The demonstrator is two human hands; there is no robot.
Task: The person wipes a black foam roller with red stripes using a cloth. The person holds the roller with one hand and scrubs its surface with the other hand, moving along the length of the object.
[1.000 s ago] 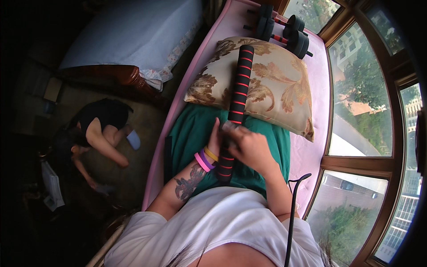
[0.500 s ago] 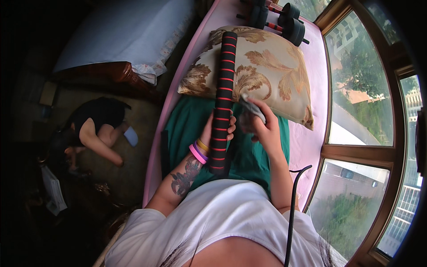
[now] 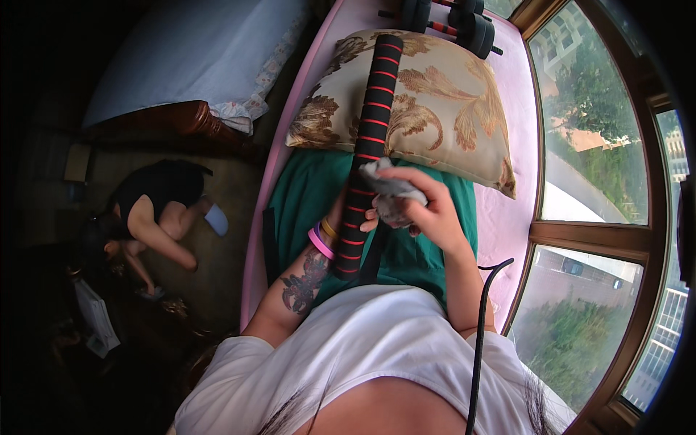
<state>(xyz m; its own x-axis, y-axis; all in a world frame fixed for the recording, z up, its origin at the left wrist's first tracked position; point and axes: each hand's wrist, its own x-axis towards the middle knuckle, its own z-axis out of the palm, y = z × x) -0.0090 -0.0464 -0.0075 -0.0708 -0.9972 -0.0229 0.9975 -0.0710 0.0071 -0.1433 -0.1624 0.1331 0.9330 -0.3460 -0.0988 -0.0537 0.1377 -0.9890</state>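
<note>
Head view, centre of frame: the right hand (image 3: pixel 428 206) pinched a grey cloth (image 3: pixel 391 192) against the black-and-red foam bar (image 3: pixel 366 145), left hand (image 3: pixel 341 217) gripping behind it, mid-wipe; next likely calls for sliding along.

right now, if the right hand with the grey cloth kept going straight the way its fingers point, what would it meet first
Probably the black bar with red rings: the right hand points the grey cloth left at it, and cloth and bar look already touching.

Home bedroom — bed (image 3: pixel 196 58), pink bay-window seat (image 3: pixel 518 145), patterned cushion (image 3: pixel 449 116), dumbbells (image 3: pixel 449 18).
</note>
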